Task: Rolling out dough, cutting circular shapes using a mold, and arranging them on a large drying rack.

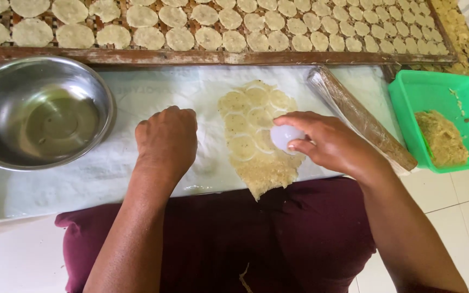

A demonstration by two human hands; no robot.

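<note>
Maroon cloth over my lap (278, 233) fills the view at 6 o'clock, with both forearms reaching out over it. My left hand (166, 138) rests as a loose fist on the white sheet (137, 97) that covers the desk, fingers curled under and holding nothing that I can see. My right hand (327, 142) has its fingers (299, 145) pinched around a small round white cutter (284, 135), pressed onto the rolled dough sheet (259, 146). Circles are already stamped across the dough's far part; the near flap looks uncut. I judge I am mid-stamping, and the next press calls for shifting the cutter toward 6 o'clock. At 9 o'clock sits a steel bowl (42, 111), at 3 o'clock a green tub (408, 97) of dough scraps, beside a wrapped rolling pin (359, 116). At 12 o'clock a wooden drying rack (137, 57) carries rows of cut discs (207, 38).
</note>
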